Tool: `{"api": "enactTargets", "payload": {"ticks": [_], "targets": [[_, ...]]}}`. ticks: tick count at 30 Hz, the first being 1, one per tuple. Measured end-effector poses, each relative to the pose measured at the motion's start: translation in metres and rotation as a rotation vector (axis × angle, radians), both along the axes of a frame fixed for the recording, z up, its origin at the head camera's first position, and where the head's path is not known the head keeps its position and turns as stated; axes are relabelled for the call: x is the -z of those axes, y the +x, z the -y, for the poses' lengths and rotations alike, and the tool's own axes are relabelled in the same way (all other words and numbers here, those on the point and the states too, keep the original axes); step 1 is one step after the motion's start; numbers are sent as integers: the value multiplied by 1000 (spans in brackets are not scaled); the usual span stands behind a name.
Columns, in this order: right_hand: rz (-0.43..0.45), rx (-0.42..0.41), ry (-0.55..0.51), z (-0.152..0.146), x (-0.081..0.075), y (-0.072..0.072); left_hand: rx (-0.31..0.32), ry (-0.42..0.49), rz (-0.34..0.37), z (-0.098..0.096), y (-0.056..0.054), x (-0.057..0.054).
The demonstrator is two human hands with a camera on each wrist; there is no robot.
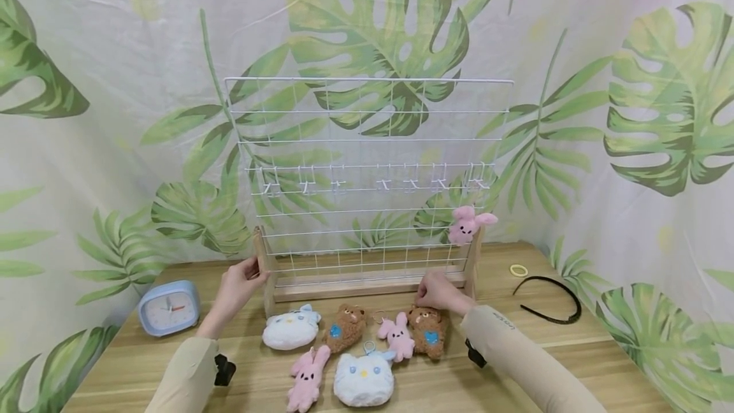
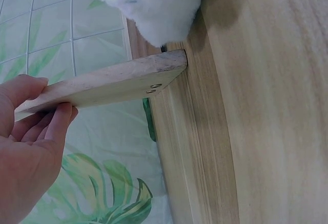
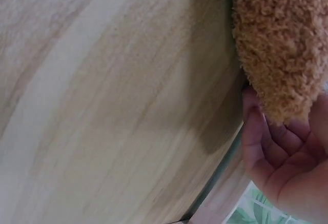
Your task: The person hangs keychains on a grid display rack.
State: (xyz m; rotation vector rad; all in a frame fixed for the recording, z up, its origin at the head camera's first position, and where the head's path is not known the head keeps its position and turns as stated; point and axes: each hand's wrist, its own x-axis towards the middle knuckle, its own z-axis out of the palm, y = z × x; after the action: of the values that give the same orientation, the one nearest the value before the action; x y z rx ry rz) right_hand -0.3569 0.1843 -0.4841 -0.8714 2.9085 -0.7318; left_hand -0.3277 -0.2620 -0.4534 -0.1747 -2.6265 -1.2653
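My left hand [image 1: 243,282] pinches the left wooden side post [image 2: 118,78] of a white wire grid rack [image 1: 367,285], thumb on one face and fingers on the other. At the rack's front right, my right hand [image 1: 440,293] grips the top of a brown teddy bear plush [image 1: 427,333] with a blue heart. In the right wrist view the fingers [image 3: 256,142] curl at the end of the bear's fuzzy body, which hides their tips. A small pink bunny plush [image 1: 397,336] lies just left of that bear. Another pink bunny plush [image 1: 467,225] hangs at the grid's right side.
White cat plushes [image 1: 291,329] [image 1: 364,380], a second brown bear [image 1: 345,329] and a pink bunny [image 1: 308,380] lie before the rack. Several hooks [image 1: 383,185] line the grid. A blue clock [image 1: 169,308] stands left; a black headband [image 1: 550,301] and yellow ring [image 1: 518,270] lie right.
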Motion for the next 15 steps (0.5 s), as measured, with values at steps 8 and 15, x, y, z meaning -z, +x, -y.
{"api": "enactTargets", "payload": {"ticks": [8,15], "targets": [[21,23,-39,-9,-20,10,4,9,3,0,0,1],[-32,33,-97,-20,-43,20,7,9,5,0,0,-1]]}}
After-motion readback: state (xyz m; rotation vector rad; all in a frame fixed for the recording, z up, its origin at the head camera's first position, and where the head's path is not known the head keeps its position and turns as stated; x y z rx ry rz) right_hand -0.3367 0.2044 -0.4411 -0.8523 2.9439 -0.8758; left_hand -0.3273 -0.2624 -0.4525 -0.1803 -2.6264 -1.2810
